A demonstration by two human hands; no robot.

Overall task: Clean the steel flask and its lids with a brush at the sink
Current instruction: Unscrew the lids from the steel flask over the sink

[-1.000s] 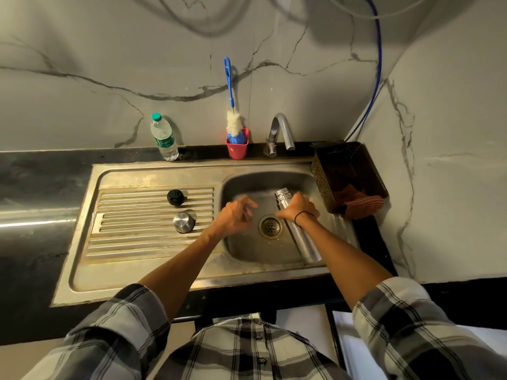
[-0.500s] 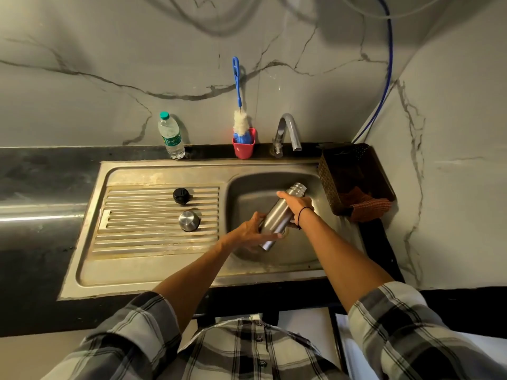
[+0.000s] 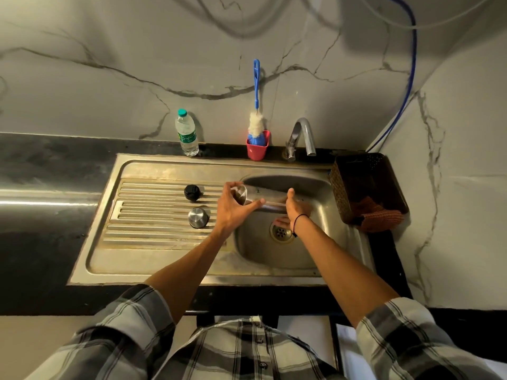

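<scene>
The steel flask (image 3: 267,198) lies level in the air over the sink basin (image 3: 277,259). My left hand (image 3: 233,208) grips its left end. My right hand (image 3: 295,208) holds its right part from below, blurred by motion. Which end is the mouth I cannot tell. On the ribbed draining board (image 3: 153,215) sit two lids, a black one (image 3: 192,192) and a steel one (image 3: 198,217). A blue-handled bottle brush (image 3: 256,116) with white bristles stands in a red cup (image 3: 257,150) at the back edge.
The tap (image 3: 303,135) curves over the basin's back, no water visible. A plastic water bottle (image 3: 187,134) stands left of the cup. A dark basket (image 3: 366,187) with a reddish cloth (image 3: 380,216) sits right of the sink. A blue hose (image 3: 410,78) runs down the corner.
The flask was lying in the basin, then lifted at a slant. Now it is level and higher, with my left hand moved onto its left end.
</scene>
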